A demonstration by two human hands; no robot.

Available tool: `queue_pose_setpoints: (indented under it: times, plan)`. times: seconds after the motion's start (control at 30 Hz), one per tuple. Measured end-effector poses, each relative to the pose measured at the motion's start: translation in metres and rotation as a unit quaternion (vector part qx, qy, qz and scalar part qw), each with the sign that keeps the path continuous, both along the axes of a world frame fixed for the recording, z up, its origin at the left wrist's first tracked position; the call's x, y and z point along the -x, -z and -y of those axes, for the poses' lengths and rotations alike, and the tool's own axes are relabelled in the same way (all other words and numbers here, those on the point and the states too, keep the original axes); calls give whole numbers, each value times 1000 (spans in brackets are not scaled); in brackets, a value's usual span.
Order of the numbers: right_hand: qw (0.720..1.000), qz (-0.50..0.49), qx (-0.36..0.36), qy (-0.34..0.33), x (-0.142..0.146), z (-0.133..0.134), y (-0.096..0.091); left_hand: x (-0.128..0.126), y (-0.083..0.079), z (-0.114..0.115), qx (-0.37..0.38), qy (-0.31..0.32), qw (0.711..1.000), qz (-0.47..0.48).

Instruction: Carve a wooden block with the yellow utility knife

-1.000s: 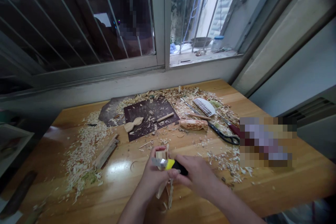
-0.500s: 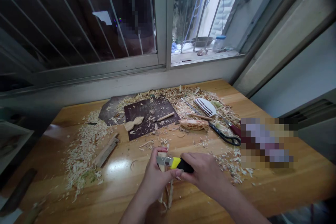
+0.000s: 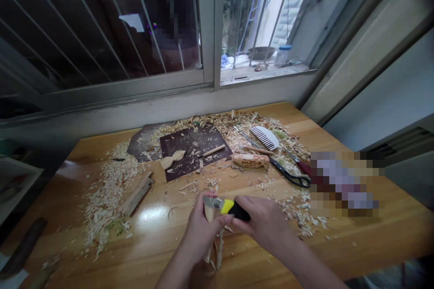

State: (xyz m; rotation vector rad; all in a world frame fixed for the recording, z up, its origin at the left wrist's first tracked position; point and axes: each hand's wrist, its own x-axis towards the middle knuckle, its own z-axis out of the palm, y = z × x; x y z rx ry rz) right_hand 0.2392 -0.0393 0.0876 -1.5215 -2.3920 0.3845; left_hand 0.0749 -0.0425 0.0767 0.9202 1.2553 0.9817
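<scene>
My right hand is closed round the black and yellow handle of a utility knife, its blade pointing left. My left hand grips a pale piece of wood, with the thumb reaching toward the knife. The blade lies across the upper part of this wood; whether it is cutting in cannot be told. Thin curled strips of wood hang or lie just below the hands. Most of the wood is hidden by my left fingers.
Wood shavings are strewn over the table. Beyond my hands are a dark sheet with a carved wavy wooden piece, a carved block, a white comb and black-handled scissors. Wooden strips lie left.
The knife blade has shifted slightly right and tilted against the wood, and more of the wood's pale face shows beneath it. Both hands keep their grip, and the table things are unmoved.
</scene>
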Motion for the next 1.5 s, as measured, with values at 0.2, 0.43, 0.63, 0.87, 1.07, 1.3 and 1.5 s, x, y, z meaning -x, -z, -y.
queue_pose_setpoints:
  times: [0.2, 0.43, 0.63, 0.87, 1.07, 1.3, 1.5]
  plan:
    - [999, -13, 39, -16, -2, -2, -4, 3, 1, -2, -30, -6, 999, -20]
    - [999, 13, 10, -33, -5, -4, -7, 3, 6, 1, -23, -8, 1000, -20]
    - [995, -38, 41, 80, 10, 3, 4, -5, 4, 0, -30, -30, 997, -61]
    - [994, -62, 77, 37, 6, 0, 0, 2, 2, -3, 58, -9, 990, 127]
    - [993, -45, 80, -79, 2, 2, -2, 9, -2, 1, 80, 32, 968, 235]
    - [997, -5, 51, -61, 8, -1, 1, 6, -1, 4, 30, 15, 976, 216]
    - [997, -27, 58, -46, 10, -5, 2, 1, 3, 2, -12, -37, 982, 187]
